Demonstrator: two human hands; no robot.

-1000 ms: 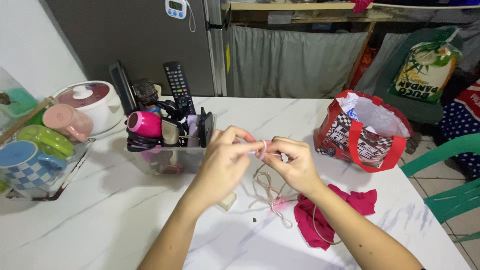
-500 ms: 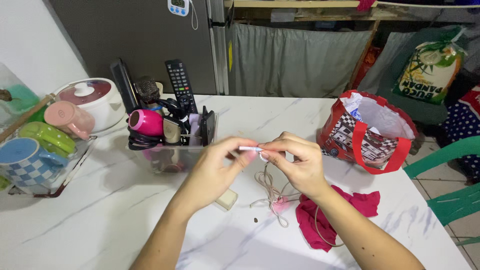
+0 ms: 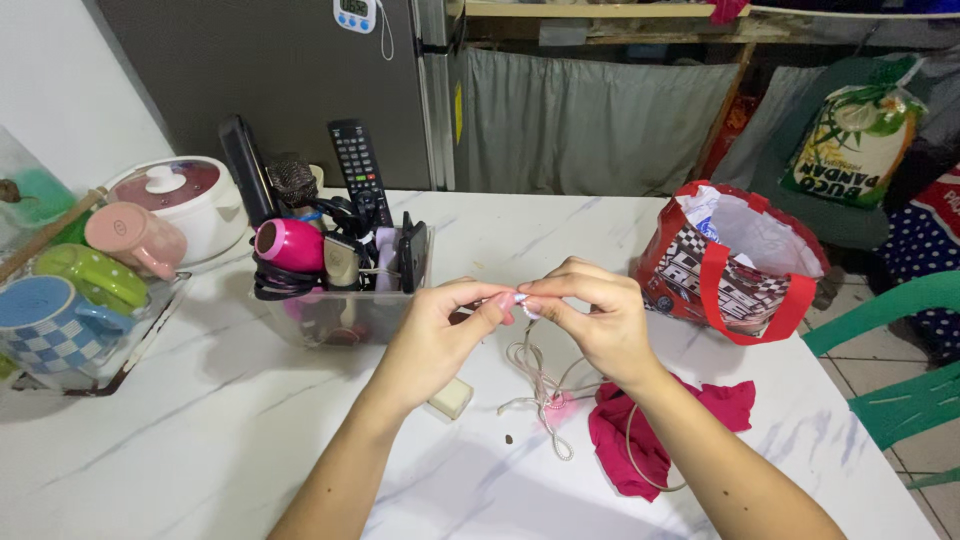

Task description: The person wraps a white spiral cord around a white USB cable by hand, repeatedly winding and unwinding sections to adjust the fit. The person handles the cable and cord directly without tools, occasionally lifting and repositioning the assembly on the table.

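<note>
White marble bench [image 3: 200, 460]; red checkered bag [image 3: 735, 265] on the right, clear bin of gadgets [image 3: 340, 290] on the left, crumpled magenta cloth [image 3: 650, 440] near the right forearm. Left hand [image 3: 435, 335] and right hand [image 3: 590, 320] meet at the fingertips above the bench, pinching a thin pale cord [image 3: 540, 385] that dangles to the bench.

From my feed the scene is evenly and fairly brightly lit from overhead, with the white marble table [image 3: 180, 450] reflecting a soft sheen but no harsh glare. I see soft shadows under my left hand [image 3: 440, 335] and right hand [image 3: 595, 320], and beneath the clear plastic bin [image 3: 340, 315]. The background under the shelf is dimmer. Focus is sharp at centre; lines bow slightly outward near the edges, and I notice no motion blur.
</note>
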